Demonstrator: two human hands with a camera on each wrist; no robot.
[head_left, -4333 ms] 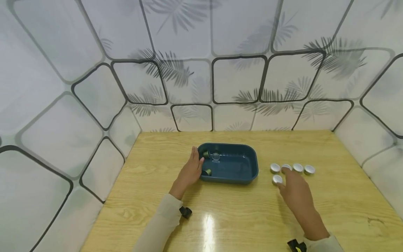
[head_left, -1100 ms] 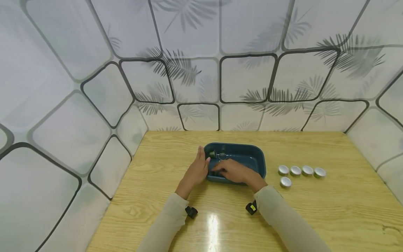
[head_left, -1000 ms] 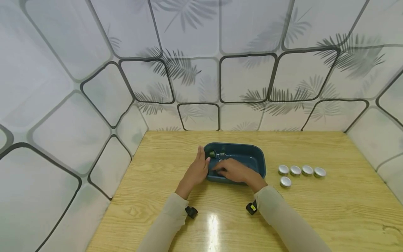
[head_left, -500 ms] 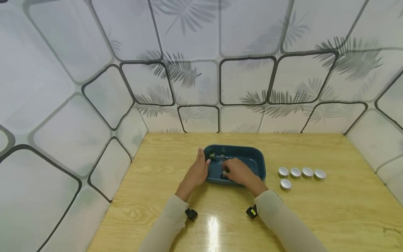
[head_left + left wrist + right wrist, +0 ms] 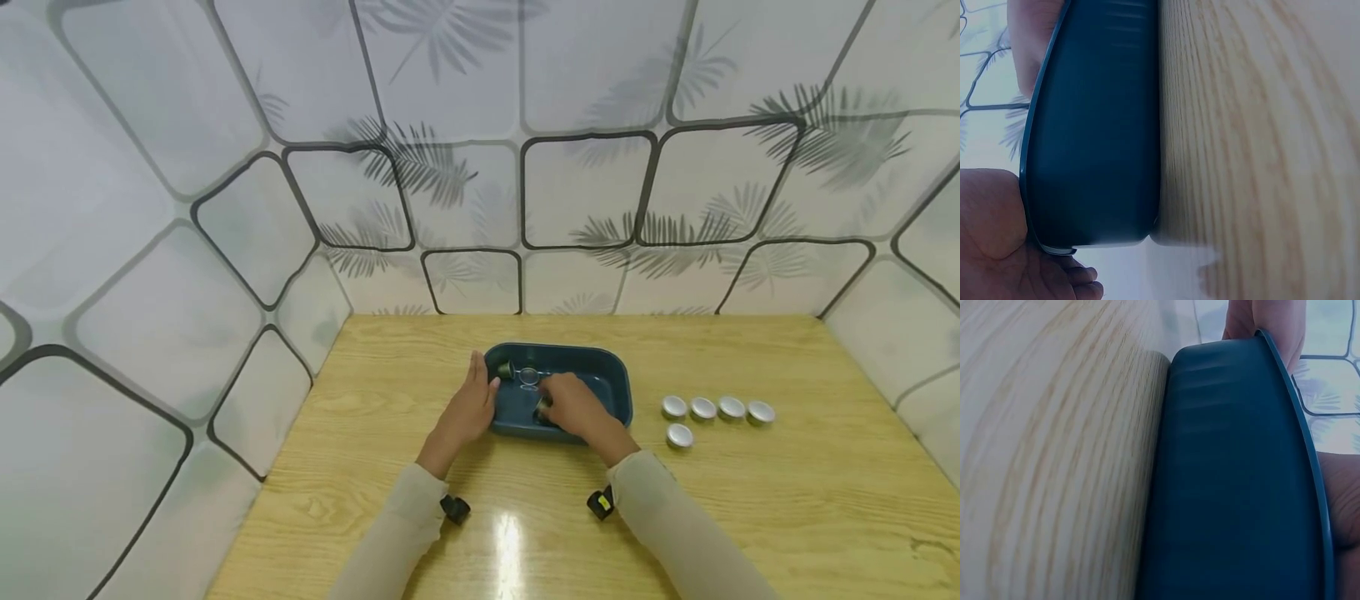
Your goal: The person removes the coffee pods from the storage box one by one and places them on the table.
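In the head view a dark blue rectangular tray (image 5: 592,358) sits on the table. At its left end my left hand (image 5: 468,408) holds the rim, thumb over the edge and fingers along the outer wall. My right hand (image 5: 577,408) reaches in over the front rim and pinches a small dark green coffee capsule (image 5: 543,407), partly hidden by the fingers. Another green capsule (image 5: 506,370) lies on its side in the tray's back left corner, beside a pale ring-shaped outline on the floor. The wrist views show mainly the tray's outer wall (image 5: 1091,137).
Right of the tray, several coffee capsules stand lid up in a row, the nearest being a white-lidded capsule (image 5: 674,406). One more capsule (image 5: 679,435) stands in front of that row. The wooden table (image 5: 375,392) meets patterned cloth walls (image 5: 570,192) at its back and sides.
My right hand came from the white-lidded capsules into the tray, then shifted right with the green capsule from the front left corner. My left hand stays on the tray's left end.
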